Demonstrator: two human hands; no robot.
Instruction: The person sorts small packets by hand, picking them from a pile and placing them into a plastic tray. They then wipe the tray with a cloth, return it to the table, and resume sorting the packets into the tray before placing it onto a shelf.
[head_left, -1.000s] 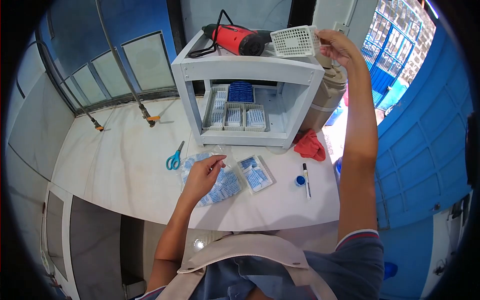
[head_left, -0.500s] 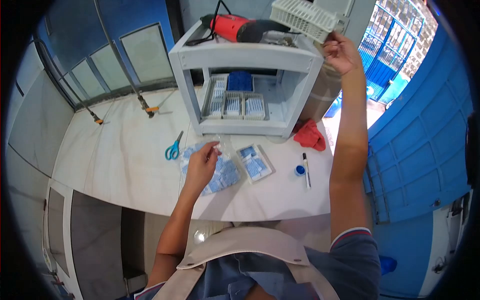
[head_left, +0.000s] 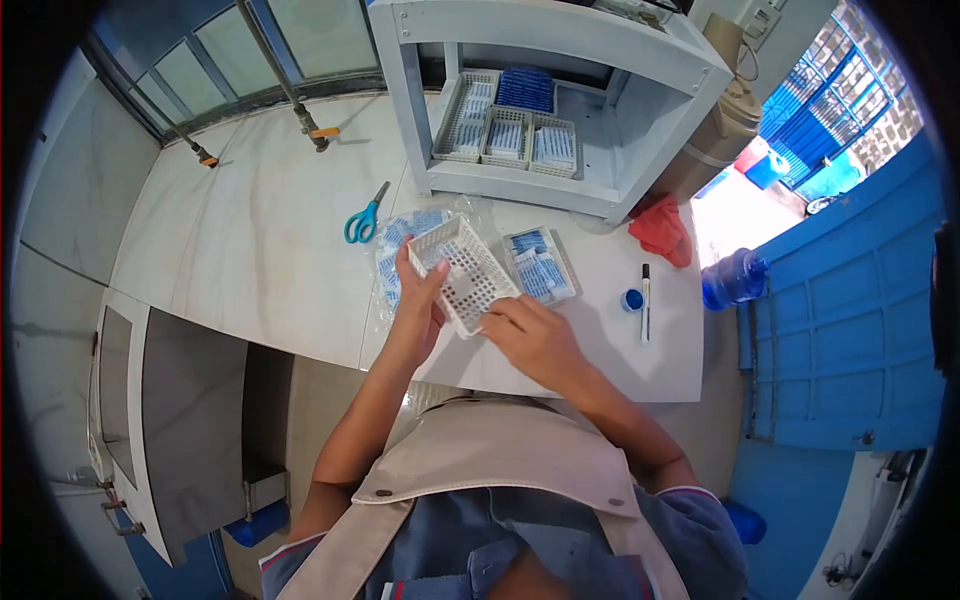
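Note:
Between my hands is a white perforated plastic basket [head_left: 465, 275], tilted, with only its bare holed floor showing inside. My left hand [head_left: 418, 300] grips its left side, thumb over the rim. At its lower right corner, my right hand [head_left: 532, 335] has its fingers closed on the edge. Under and behind the basket lies a clear plastic bag of blue and white packets [head_left: 388, 262], partly covered. A white tray [head_left: 540, 265] of similar packets rests just right of the basket. Teal scissors [head_left: 365, 218] lie left of the bag.
A white shelf unit [head_left: 560, 195] at the back holds small baskets of packets and a blue item [head_left: 525, 90]. To the right are a marker [head_left: 645, 305], a small blue-topped container [head_left: 632, 300] and a red cloth [head_left: 662, 230]. Two valves stand at the back left.
The white basket came down from the shelf top to above the bag, in my right hand. My left hand has taken hold of it too. The view has tilted downward.

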